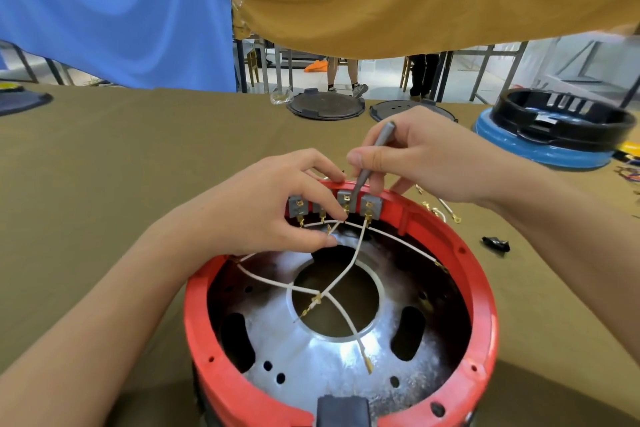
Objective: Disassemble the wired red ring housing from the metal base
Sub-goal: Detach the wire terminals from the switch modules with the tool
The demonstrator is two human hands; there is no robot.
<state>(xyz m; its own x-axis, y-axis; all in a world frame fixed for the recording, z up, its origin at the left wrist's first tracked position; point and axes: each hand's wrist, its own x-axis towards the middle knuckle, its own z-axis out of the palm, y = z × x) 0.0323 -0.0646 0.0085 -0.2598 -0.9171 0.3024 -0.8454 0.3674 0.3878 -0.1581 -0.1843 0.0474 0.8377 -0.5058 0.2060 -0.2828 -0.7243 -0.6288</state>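
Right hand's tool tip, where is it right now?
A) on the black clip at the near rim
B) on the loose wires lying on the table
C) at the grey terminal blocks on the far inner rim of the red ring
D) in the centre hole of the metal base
C: the right hand holds the grey tool with its tip down among the grey terminal blocks on the far inner wall of the red ring housing, while the left hand pinches a white wire just beside it.

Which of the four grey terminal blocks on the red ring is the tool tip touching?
The third from the left: the grey tool held by the right hand ends on it; the others have no tool on them.
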